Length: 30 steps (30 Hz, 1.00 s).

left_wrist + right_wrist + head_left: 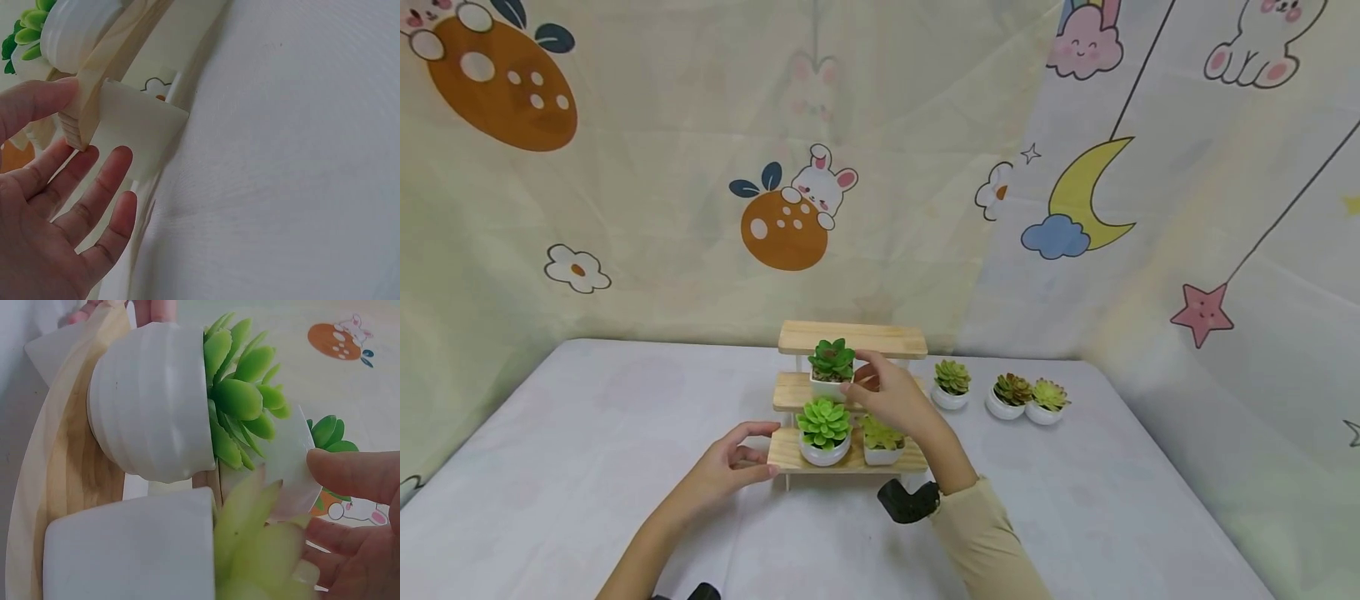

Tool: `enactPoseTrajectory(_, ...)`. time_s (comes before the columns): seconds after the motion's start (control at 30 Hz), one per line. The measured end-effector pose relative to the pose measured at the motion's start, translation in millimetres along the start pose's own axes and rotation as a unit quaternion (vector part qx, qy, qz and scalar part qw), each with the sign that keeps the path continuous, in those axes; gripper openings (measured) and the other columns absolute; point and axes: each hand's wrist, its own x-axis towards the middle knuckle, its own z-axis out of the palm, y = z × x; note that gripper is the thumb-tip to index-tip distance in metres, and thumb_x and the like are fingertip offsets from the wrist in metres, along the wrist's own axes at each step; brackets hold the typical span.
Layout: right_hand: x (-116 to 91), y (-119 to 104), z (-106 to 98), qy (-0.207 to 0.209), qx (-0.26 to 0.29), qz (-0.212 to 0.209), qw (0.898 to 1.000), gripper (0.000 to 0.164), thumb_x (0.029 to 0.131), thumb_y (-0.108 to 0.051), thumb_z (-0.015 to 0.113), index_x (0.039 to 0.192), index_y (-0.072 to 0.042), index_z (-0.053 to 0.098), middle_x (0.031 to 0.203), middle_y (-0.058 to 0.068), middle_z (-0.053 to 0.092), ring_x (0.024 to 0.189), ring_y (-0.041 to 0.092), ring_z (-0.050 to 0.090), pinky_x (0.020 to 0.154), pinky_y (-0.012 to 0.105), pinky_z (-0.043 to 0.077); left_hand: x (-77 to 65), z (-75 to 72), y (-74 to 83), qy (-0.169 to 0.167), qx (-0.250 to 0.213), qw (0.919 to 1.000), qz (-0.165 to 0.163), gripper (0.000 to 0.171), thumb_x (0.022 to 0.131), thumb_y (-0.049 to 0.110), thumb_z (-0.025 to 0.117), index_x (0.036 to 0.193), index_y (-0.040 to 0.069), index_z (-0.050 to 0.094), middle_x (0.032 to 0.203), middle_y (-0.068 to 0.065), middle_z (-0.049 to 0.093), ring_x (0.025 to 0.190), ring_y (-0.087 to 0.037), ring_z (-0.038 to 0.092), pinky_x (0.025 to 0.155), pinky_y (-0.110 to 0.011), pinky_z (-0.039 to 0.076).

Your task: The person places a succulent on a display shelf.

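Observation:
A wooden three-step plant stand (850,469) with white side supports stands on the table. My left hand (730,461) holds the left end of its bottom board, thumb on one face and fingertips at the opposite edge in the left wrist view. My right hand (891,396) pinches a dark green potted succulent (832,362) in a square white pot over the middle step. On the bottom step sit a bright green succulent (824,423) in a round ribbed white pot and a yellow-green succulent (882,435) in a squarish white pot, partly behind my right wrist.
To the right of the stand are a green potted succulent (952,383), a reddish-green one (1010,395) and a pale green one (1047,402), the latter two side by side. A white cloth covers the table (625,417); a printed fabric backdrop (685,167) rises behind.

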Motion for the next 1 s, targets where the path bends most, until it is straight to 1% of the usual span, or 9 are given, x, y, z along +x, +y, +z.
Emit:
enactPoseTrajectory(0.1, -0.5, 0.3, 0.1, -0.006, 0.005, 0.000, 1.000, 0.060, 0.091, -0.035, 0.057, 0.142, -0.013, 0.035, 0.118, 0.008, 0.059, 0.107, 0.024, 0.057, 0.087, 0.042, 0.047, 0.4, 0.5, -0.2, 0.000, -0.001, 1.0000, 0.000, 0.059, 0.081, 0.015, 0.070, 0.133, 0.004, 0.044, 0.108, -0.019, 0.060, 0.087, -0.013, 0.062, 0.072, -0.027, 0.044)
enactPoseTrajectory(0.33, 0.2, 0.9, -1.0, -0.017, 0.006, -0.003, 1.000, 0.059, 0.092, -0.035, 0.056, 0.143, -0.014, 0.033, 0.120, 0.008, 0.058, 0.109, 0.024, 0.057, 0.089, 0.042, 0.046, 0.7, 0.3, 2.5, -0.001, -0.021, 0.9997, 0.008, 0.060, 0.081, 0.012, 0.070, 0.134, 0.001, 0.042, 0.116, -0.023, 0.055, 0.088, -0.014, 0.062, 0.075, -0.028, 0.043)
enactPoseTrajectory(0.47, 0.9, 0.7, -0.9, -0.029, 0.008, -0.007, 1.000, 0.060, 0.093, -0.036, 0.055, 0.144, -0.014, 0.031, 0.122, 0.009, 0.056, 0.110, 0.024, 0.056, 0.089, 0.041, 0.046, 0.1, 0.6, 2.8, -0.001, -0.020, 0.9998, 0.010, 0.060, 0.081, 0.011, 0.069, 0.134, 0.000, 0.042, 0.115, -0.023, 0.055, 0.087, -0.012, 0.062, 0.074, -0.027, 0.044)
enactPoseTrajectory(0.6, 1.7, 0.9, -0.6, -0.036, 0.009, -0.007, 0.999, 0.061, 0.094, -0.036, 0.054, 0.144, -0.014, 0.029, 0.123, 0.008, 0.055, 0.111, 0.023, 0.056, 0.090, 0.041, 0.045, 0.2, 0.8, 0.9, 0.000, -0.018, 0.9998, 0.009, 0.060, 0.081, 0.011, 0.069, 0.134, 0.000, 0.042, 0.111, -0.022, 0.058, 0.086, -0.010, 0.063, 0.073, -0.025, 0.044)
enactPoseTrajectory(0.73, 2.1, 1.1, -0.1, -0.035, 0.012, -0.007, 0.999, 0.060, 0.094, -0.036, 0.053, 0.144, -0.014, 0.029, 0.122, 0.008, 0.056, 0.110, 0.023, 0.056, 0.090, 0.041, 0.046, 0.9, 0.3, -0.9, -0.003, -0.025, 0.9995, 0.017, 0.060, 0.082, 0.011, 0.069, 0.134, 0.000, 0.041, 0.108, -0.022, 0.060, 0.086, -0.009, 0.063, 0.073, -0.024, 0.045)
enactPoseTrajectory(0.87, 1.7, 1.4, -0.4, -0.033, 0.016, -0.008, 0.999, 0.060, 0.093, -0.035, 0.054, 0.144, -0.014, 0.029, 0.122, 0.008, 0.056, 0.110, 0.023, 0.056, 0.089, 0.041, 0.046, 1.7, 0.0, -2.5, -0.006, -0.029, 0.9993, 0.024, 0.061, 0.081, 0.011, 0.069, 0.134, -0.001, 0.041, 0.108, -0.023, 0.060, 0.086, -0.009, 0.063, 0.073, -0.024, 0.045)
enactPoseTrajectory(1.0, -0.2, 3.3, -2.8, -0.019, 0.019, -0.016, 1.000, 0.056, 0.093, -0.031, 0.055, 0.142, -0.015, 0.033, 0.120, 0.008, 0.056, 0.108, 0.023, 0.056, 0.090, 0.040, 0.046, 2.4, 0.1, -3.2, -0.008, -0.029, 0.9991, 0.029, 0.061, 0.082, 0.011, 0.069, 0.134, -0.002, 0.041, 0.110, -0.025, 0.059, 0.086, -0.008, 0.063, 0.074, -0.023, 0.045)
